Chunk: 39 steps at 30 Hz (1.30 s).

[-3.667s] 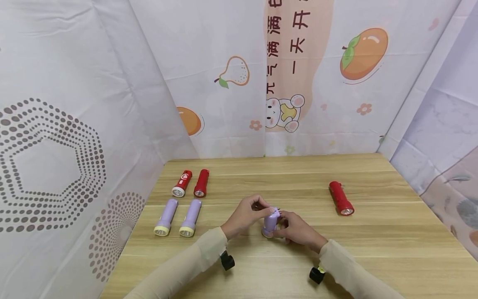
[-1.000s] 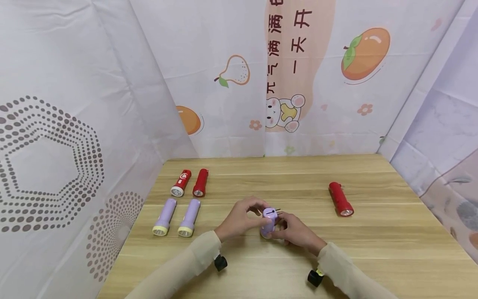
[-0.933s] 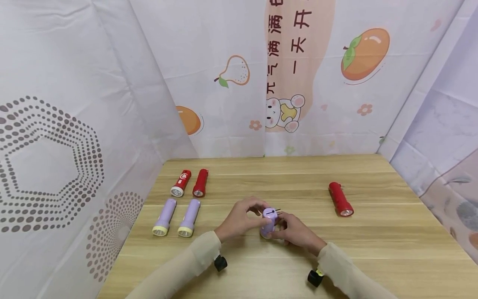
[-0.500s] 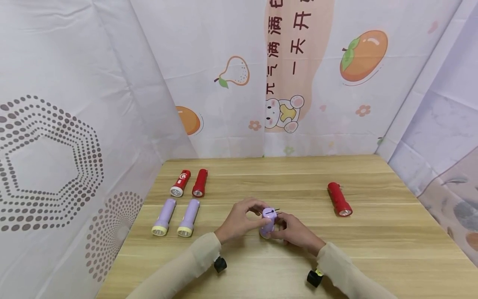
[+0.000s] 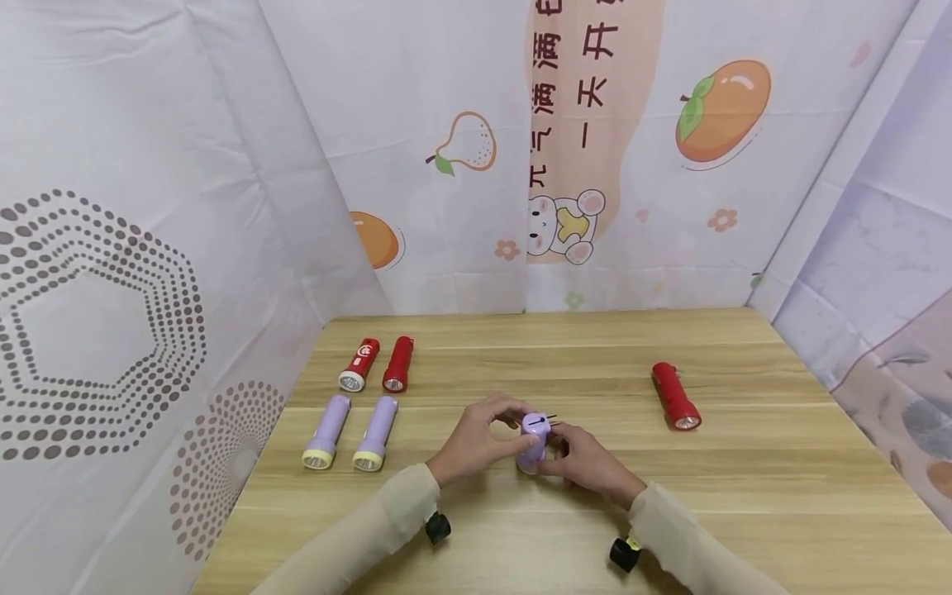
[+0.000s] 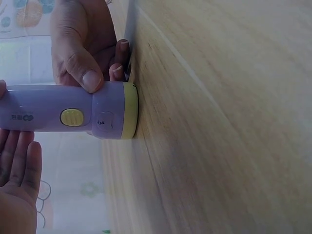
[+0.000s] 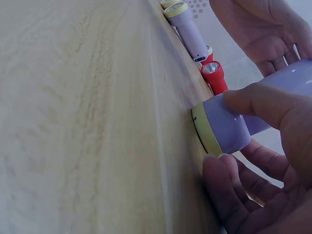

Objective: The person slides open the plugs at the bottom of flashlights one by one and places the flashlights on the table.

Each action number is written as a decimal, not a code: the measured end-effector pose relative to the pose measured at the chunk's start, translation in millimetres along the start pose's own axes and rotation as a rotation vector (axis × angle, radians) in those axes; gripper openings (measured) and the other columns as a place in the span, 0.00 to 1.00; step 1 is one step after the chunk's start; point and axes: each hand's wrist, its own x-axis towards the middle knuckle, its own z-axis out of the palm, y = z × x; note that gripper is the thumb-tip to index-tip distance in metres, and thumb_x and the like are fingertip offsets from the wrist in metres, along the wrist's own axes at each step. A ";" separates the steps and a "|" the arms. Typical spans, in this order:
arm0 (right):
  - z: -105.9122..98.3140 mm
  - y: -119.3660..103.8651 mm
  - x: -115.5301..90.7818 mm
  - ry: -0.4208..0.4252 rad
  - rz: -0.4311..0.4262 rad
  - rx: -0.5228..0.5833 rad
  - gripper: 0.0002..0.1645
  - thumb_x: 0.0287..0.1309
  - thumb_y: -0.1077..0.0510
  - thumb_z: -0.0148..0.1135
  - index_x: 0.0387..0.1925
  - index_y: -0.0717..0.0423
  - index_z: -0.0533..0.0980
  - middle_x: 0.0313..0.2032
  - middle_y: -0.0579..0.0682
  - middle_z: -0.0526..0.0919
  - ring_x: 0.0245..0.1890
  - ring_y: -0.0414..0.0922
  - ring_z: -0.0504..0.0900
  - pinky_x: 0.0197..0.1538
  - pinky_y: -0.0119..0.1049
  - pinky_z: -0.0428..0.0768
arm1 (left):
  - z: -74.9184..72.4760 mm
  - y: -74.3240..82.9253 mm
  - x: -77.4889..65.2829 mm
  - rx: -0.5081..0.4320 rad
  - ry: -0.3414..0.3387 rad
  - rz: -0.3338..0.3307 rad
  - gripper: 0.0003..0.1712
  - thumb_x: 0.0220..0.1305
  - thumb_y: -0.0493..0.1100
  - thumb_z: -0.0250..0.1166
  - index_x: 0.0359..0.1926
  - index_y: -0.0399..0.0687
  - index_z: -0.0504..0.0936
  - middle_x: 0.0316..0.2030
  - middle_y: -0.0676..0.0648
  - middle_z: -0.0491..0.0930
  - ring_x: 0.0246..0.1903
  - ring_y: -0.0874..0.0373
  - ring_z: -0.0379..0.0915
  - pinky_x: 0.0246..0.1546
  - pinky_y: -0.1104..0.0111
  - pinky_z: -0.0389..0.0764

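Observation:
A purple flashlight (image 5: 530, 455) stands upright, its pale yellow head down at the tabletop and its tail up. Its yellow switch (image 6: 72, 117) faces the left wrist camera. My left hand (image 5: 476, 440) holds the body near the tail between thumb and fingers. Lower down, my right hand (image 5: 592, 464) grips the head end, the thumb (image 7: 253, 101) lying across the purple collar. In the head view the tail end shows a dark slot, and thin prongs stick out to its right. The hands partly cover the flashlight there.
At the left of the wooden table (image 5: 744, 512) lie two purple flashlights (image 5: 330, 431) (image 5: 378, 431), with a red-and-white one (image 5: 360, 364) and a red one (image 5: 398, 364) behind them. Another red flashlight (image 5: 676, 397) lies at the right. Printed curtains (image 5: 416, 74) hang behind the table.
Compared with the oldest frame, the flashlight's tail has tipped toward me, so its slotted end shows, and my left hand sits slightly farther left. Over the last second almost nothing has moved.

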 end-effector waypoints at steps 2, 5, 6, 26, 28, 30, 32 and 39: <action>0.0 -0.7 0.0 0.005 -0.016 -0.018 0.30 0.47 0.45 0.74 0.52 0.49 0.75 0.37 0.51 0.78 0.22 0.44 0.73 0.21 0.38 0.77 | -0.4 0.8 0.1 0.001 0.000 0.000 0.19 0.56 0.52 0.71 0.49 0.58 0.80 0.44 0.59 0.78 0.41 0.64 0.76 0.43 0.68 0.79; -0.6 -1.5 0.4 0.011 -0.033 -0.031 0.29 0.47 0.47 0.74 0.51 0.51 0.75 0.35 0.52 0.77 0.21 0.43 0.73 0.21 0.37 0.76 | -1.0 1.9 0.7 0.002 0.001 -0.001 0.19 0.56 0.52 0.70 0.49 0.58 0.80 0.44 0.59 0.78 0.41 0.64 0.76 0.43 0.67 0.79; -0.9 -1.5 0.6 0.010 -0.035 -0.036 0.29 0.47 0.47 0.74 0.50 0.51 0.75 0.35 0.52 0.77 0.21 0.43 0.73 0.21 0.37 0.76 | -1.0 2.1 0.9 0.002 0.002 -0.002 0.19 0.56 0.52 0.70 0.49 0.58 0.80 0.44 0.58 0.78 0.41 0.64 0.76 0.43 0.67 0.79; 0.9 5.5 -2.0 0.058 -0.087 -0.067 0.31 0.44 0.46 0.76 0.52 0.39 0.74 0.36 0.50 0.78 0.25 0.43 0.74 0.21 0.36 0.76 | 3.2 6.2 2.4 0.044 0.014 -0.009 0.20 0.60 0.53 0.67 0.51 0.55 0.79 0.45 0.58 0.78 0.42 0.64 0.75 0.44 0.65 0.79; 0.2 0.6 -3.9 0.053 -0.087 -0.057 0.31 0.44 0.48 0.76 0.52 0.40 0.75 0.35 0.51 0.78 0.25 0.43 0.73 0.21 0.36 0.77 | 2.9 11.3 2.7 0.040 0.022 -0.006 0.19 0.59 0.51 0.68 0.51 0.53 0.79 0.45 0.56 0.79 0.41 0.62 0.76 0.44 0.64 0.79; 0.2 -0.5 -3.9 0.046 -0.078 -0.049 0.30 0.45 0.49 0.76 0.52 0.40 0.75 0.36 0.52 0.79 0.25 0.43 0.73 0.21 0.36 0.76 | 3.3 10.7 2.5 0.036 0.032 -0.013 0.20 0.59 0.50 0.68 0.51 0.51 0.79 0.45 0.56 0.79 0.41 0.62 0.76 0.44 0.63 0.79; 0.8 -2.0 -3.8 0.036 -0.074 -0.044 0.30 0.46 0.50 0.75 0.52 0.41 0.75 0.37 0.51 0.79 0.25 0.42 0.73 0.20 0.36 0.76 | 3.1 10.1 2.1 0.030 0.039 -0.034 0.20 0.59 0.51 0.68 0.51 0.51 0.80 0.45 0.57 0.79 0.42 0.62 0.76 0.44 0.61 0.79; 2.1 -1.1 -2.7 0.020 -0.062 -0.067 0.27 0.45 0.45 0.75 0.48 0.43 0.77 0.30 0.51 0.78 0.22 0.42 0.74 0.19 0.37 0.76 | 3.6 0.0 2.9 0.026 0.051 -0.041 0.21 0.60 0.54 0.67 0.53 0.58 0.78 0.45 0.60 0.79 0.43 0.65 0.75 0.43 0.60 0.80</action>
